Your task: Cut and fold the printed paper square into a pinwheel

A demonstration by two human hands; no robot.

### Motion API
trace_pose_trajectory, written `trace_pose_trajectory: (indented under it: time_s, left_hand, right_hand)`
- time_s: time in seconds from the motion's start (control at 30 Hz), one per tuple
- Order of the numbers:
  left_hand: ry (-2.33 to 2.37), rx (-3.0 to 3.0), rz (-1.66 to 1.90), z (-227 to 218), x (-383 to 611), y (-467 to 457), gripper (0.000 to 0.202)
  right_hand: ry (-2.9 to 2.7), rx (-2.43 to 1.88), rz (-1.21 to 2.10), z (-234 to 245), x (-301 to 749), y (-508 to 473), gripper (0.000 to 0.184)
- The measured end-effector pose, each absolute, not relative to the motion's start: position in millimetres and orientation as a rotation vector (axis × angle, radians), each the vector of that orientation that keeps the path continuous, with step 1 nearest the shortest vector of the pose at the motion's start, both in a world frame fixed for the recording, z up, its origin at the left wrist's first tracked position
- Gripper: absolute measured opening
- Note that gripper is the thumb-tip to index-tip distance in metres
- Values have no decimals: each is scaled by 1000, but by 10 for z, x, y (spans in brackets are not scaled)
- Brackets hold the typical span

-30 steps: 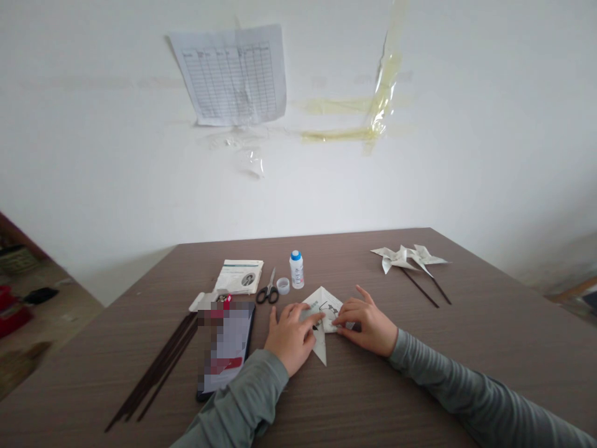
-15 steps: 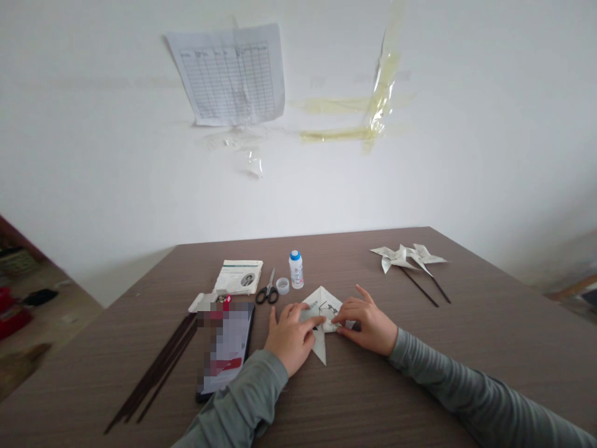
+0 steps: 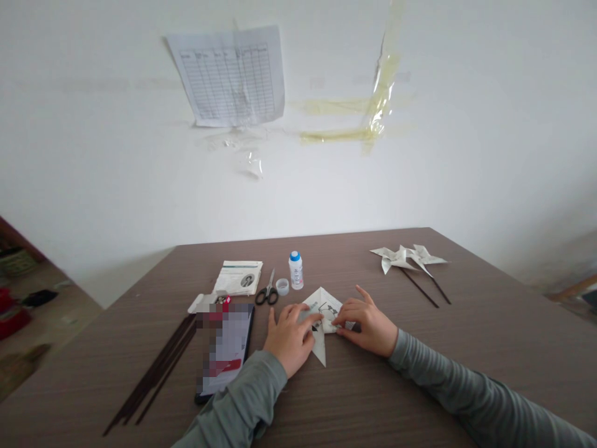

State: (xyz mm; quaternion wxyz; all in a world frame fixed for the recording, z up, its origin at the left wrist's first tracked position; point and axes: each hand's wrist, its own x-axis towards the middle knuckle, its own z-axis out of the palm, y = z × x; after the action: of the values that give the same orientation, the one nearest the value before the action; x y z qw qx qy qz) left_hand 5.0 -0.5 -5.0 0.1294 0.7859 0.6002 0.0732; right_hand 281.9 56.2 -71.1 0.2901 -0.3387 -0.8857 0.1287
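Note:
A white printed paper piece [image 3: 323, 308], folded into points, lies on the brown table [image 3: 354, 392] in front of me. My left hand [image 3: 289, 337] rests on its left side, fingers pressing down on the paper. My right hand [image 3: 366, 323] is at its right side, fingertips pinching a flap at the paper's middle. Both hands are touching the paper, and their fingertips nearly meet over it.
Behind the paper stand a small glue bottle [image 3: 295, 270] with its cap [image 3: 282, 286] beside it, scissors [image 3: 267, 292] and a stack of printed sheets [image 3: 239, 277]. A phone [image 3: 226, 347] and several dark sticks [image 3: 156, 370] lie at left. Two finished pinwheels [image 3: 408, 258] lie at far right.
Almost nothing: my left fingertips have shifted slightly on the paper; both hands stay in place.

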Motion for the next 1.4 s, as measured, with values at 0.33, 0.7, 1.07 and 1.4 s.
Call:
trace_pose_trajectory:
  time_s: [0.33,0.7,1.07,1.4]
  left_hand:
    - [1740,2326,215,-100,30,23,69]
    - [1733,2309,237,-46,42,26,64]
    - [1745,2314,271,-79,54,36,71]
    - [1757,2299,212,1,102,30,70]
  right_hand:
    - [-2378,-926,346,-719,2826,562,18]
    - [-2395,-942,357,-696,2808,544,16]
    - [-2373,-919,343,-695,2821,553,16]
    - [-2365,-937,353,-683,2801,535,19]
